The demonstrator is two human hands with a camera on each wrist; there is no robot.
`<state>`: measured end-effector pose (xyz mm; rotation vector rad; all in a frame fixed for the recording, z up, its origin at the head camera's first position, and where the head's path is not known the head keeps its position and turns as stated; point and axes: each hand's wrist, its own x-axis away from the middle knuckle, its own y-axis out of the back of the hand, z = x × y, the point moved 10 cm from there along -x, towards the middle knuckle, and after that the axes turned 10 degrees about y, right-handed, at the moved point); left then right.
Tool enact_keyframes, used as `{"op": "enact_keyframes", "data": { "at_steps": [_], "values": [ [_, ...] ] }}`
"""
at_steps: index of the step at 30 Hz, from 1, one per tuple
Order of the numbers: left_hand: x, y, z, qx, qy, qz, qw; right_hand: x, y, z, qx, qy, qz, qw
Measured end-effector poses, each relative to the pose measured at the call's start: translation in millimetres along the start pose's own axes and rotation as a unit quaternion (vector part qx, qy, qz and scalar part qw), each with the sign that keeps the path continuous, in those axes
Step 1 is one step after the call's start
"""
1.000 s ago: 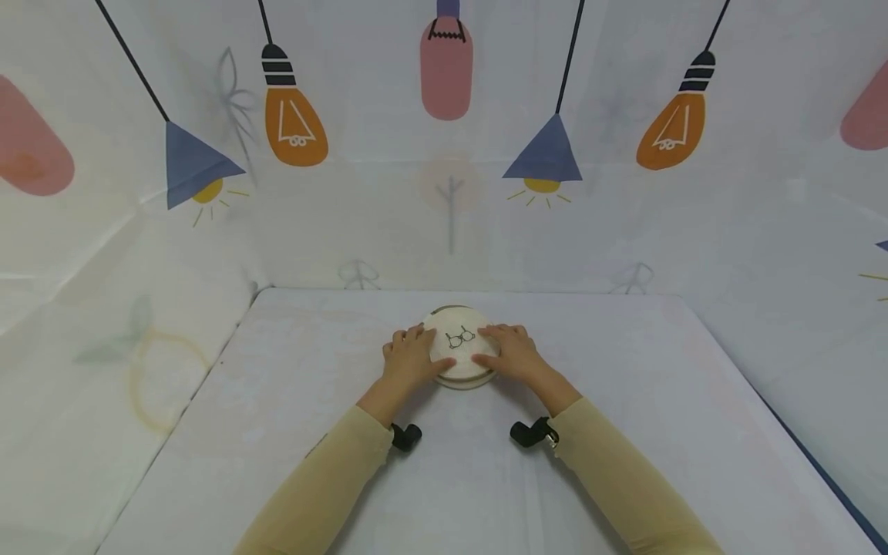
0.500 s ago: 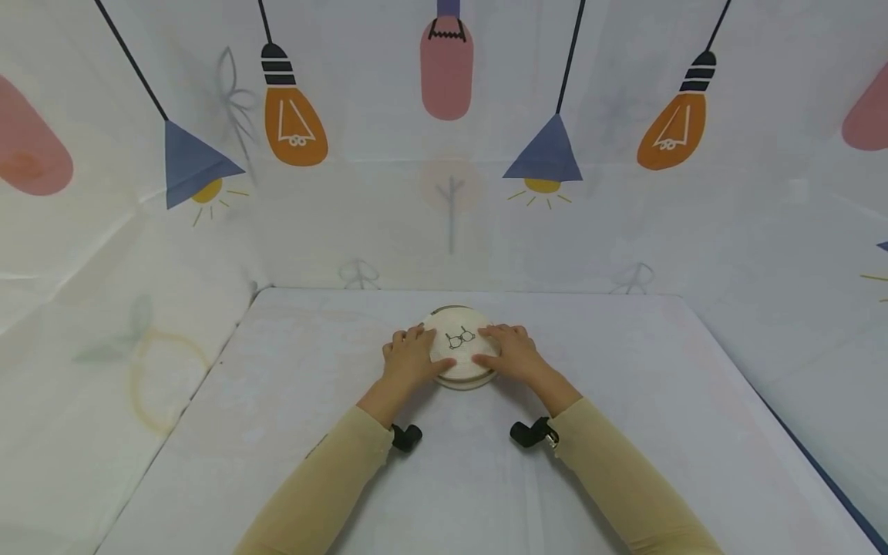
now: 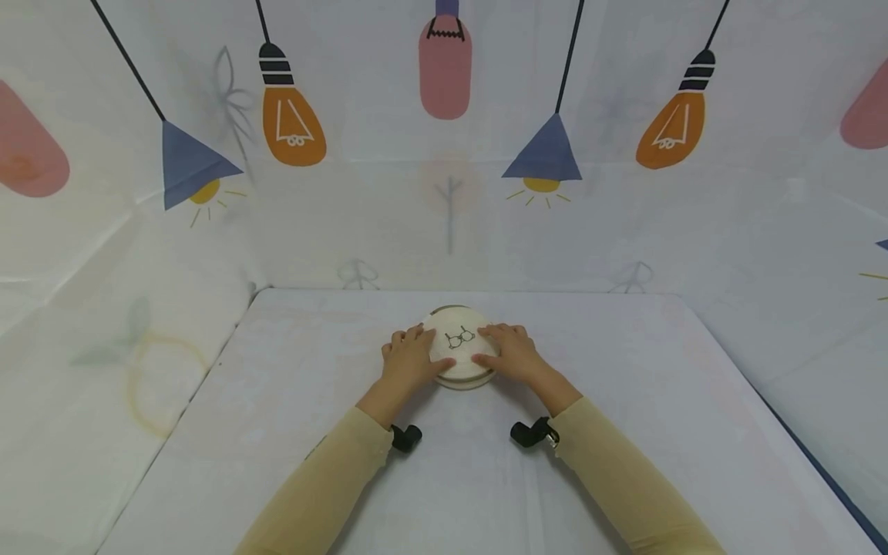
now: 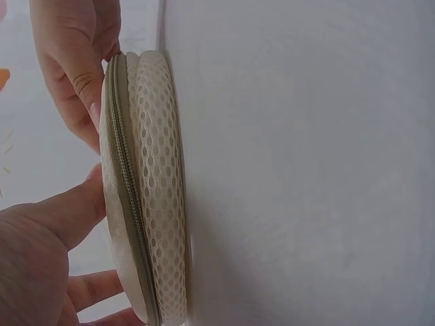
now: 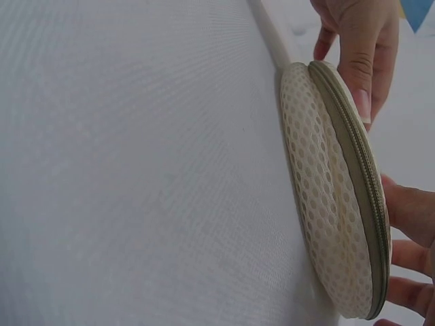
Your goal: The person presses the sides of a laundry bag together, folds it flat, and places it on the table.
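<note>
A round cream mesh pouch (image 3: 459, 356) lies flat on the table, with a glasses drawing on its lid. Its olive zipper (image 4: 126, 159) runs round the side above a honeycomb mesh wall (image 5: 319, 170); the zipper appears closed where it shows. At the pouch's left edge, my left hand (image 3: 409, 357) grips it, thumb on the lid and fingers about the side. My right hand (image 3: 512, 353) holds the opposite edge in much the same way. Some fingertips are hidden behind the pouch in both wrist views.
The pouch sits toward the far part of the white table (image 3: 590, 347). A white backdrop (image 3: 388, 216) with printed lamps and bulbs rises behind it. Black wrist cameras (image 3: 530, 433) jut inward from under both sleeves.
</note>
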<state>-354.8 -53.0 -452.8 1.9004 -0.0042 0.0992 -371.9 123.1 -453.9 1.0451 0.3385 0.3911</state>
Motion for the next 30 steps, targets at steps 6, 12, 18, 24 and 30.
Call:
{"op": "enact_keyframes", "data": {
  "at_steps": [6,12,18,24,30],
  "values": [
    [-1.4,0.0,-0.7,-0.001,-0.001,0.001,1.0000,-0.8,0,-2,0.003,0.000,0.001,1.0000],
    [-0.2,-0.6,1.2,-0.005,-0.002,0.002,1.0000,-1.2,-5,-2,0.019,0.015,0.006,0.9997],
    [-3.8,3.0,1.8,-0.003,-0.016,-0.017,0.9997,-3.9,-3,-1,0.021,0.025,0.001,0.9995],
    [-4.7,9.7,1.9,0.030,-0.040,-0.030,0.9983,-4.7,1,0,0.010,0.036,-0.005,0.9993],
    [-3.6,10.2,5.0,0.041,-0.064,-0.028,0.9967,-0.8,5,3,-0.011,0.047,-0.006,0.9988]
  ]
}}
